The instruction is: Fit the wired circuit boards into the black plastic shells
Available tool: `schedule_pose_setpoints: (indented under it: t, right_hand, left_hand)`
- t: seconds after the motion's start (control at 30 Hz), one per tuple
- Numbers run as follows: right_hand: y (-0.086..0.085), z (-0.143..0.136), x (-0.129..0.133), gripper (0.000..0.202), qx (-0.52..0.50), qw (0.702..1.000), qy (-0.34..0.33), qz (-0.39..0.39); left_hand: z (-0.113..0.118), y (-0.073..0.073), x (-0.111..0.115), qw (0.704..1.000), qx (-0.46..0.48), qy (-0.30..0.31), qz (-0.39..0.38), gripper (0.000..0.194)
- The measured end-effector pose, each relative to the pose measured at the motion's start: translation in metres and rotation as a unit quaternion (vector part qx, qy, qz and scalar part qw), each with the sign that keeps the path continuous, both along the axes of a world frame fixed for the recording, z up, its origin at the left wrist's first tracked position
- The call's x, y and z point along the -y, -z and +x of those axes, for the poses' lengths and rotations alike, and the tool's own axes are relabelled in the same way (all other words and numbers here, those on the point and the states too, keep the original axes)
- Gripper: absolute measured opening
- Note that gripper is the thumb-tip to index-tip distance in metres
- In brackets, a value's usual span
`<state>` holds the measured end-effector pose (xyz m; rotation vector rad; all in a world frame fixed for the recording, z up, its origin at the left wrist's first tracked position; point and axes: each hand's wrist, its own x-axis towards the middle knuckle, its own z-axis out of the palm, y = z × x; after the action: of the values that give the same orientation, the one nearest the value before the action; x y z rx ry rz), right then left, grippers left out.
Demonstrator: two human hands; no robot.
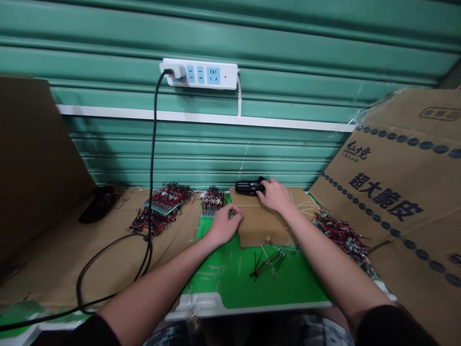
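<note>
My right hand [275, 194] is at the back of the cardboard piece [266, 223], its thumb and fingers closed on the right end of a glossy black elongated device [248, 187]. I cannot make out the device's exact kind. My left hand [225, 225] rests by the cardboard's left edge, fingers loosely curled and a little apart, with nothing visible in them. Just behind it lies a row of small circuit boards with red and black wires [213, 199]. A few loose wired boards [270, 262] are on the green tabletop [273, 293] in front of the cardboard.
Piles of wired boards lie at the left [163, 204] and right [344, 240]. A black cable [153, 144] hangs from the white power strip [201, 74] and loops across the left side. Cardboard [389, 192] walls the right. A black curved object [99, 204] lies left.
</note>
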<state>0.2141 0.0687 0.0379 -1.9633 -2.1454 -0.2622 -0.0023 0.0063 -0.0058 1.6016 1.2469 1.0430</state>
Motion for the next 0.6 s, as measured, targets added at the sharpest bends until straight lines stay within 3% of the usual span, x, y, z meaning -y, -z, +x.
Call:
schedule_pose_setpoints:
  t: [0.3,0.47,0.6]
  right_hand:
    - [-0.008,0.036,0.020,0.062,-0.083,0.995,-0.022,0.059]
    - [-0.018,0.079,0.033,0.035,-0.066,0.997,0.044,-0.016]
    - [-0.012,0.102,0.035,0.018,-0.076,0.991,0.091,-0.068]
  left_hand:
    - [0.000,-0.003,0.004,0.999,-0.026,0.012,0.017,0.011]
    - [0.001,-0.001,0.006,0.994,-0.080,0.034,0.064,0.011]
    - [0.001,0.002,0.007,0.990,-0.109,0.054,0.073,0.013]
